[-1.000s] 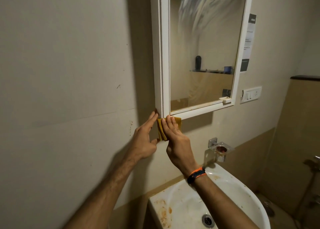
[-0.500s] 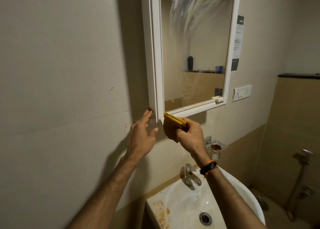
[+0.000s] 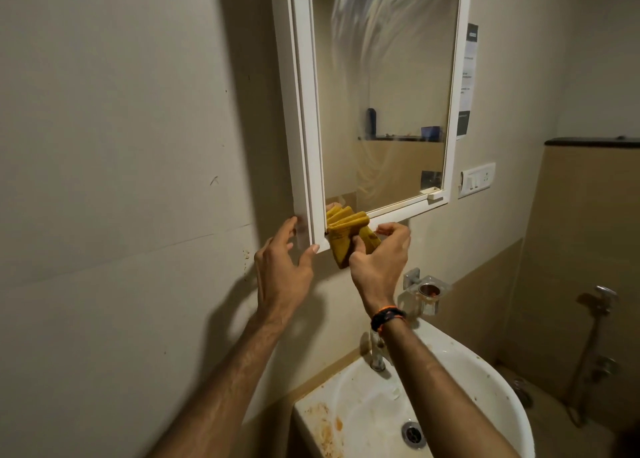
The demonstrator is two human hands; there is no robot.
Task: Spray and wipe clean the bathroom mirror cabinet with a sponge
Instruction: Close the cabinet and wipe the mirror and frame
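The white-framed mirror cabinet [image 3: 304, 111] hangs on the wall, its glass streaked with smears near the top. My right hand [image 3: 379, 260] grips a folded yellow cloth-like sponge [image 3: 346, 230] and holds it against the frame's bottom-left corner. My left hand [image 3: 284, 267] sits at the cabinet's lower-left edge, fingers spread, thumb touching the frame's bottom and fingertips at its outer side. No spray bottle is in view.
A stained white sink [image 3: 485, 381] with a chrome tap [image 3: 377, 353] sits below my arms. A glass holder [image 3: 427, 293] is fixed to the wall at right, a switch plate [image 3: 476, 180] beside the cabinet, and shower fittings [image 3: 604, 301] at far right.
My right hand has turned and lifted the sponge from under the cabinet up onto the frame's bottom-left corner. My left hand stayed at the cabinet's lower-left edge.
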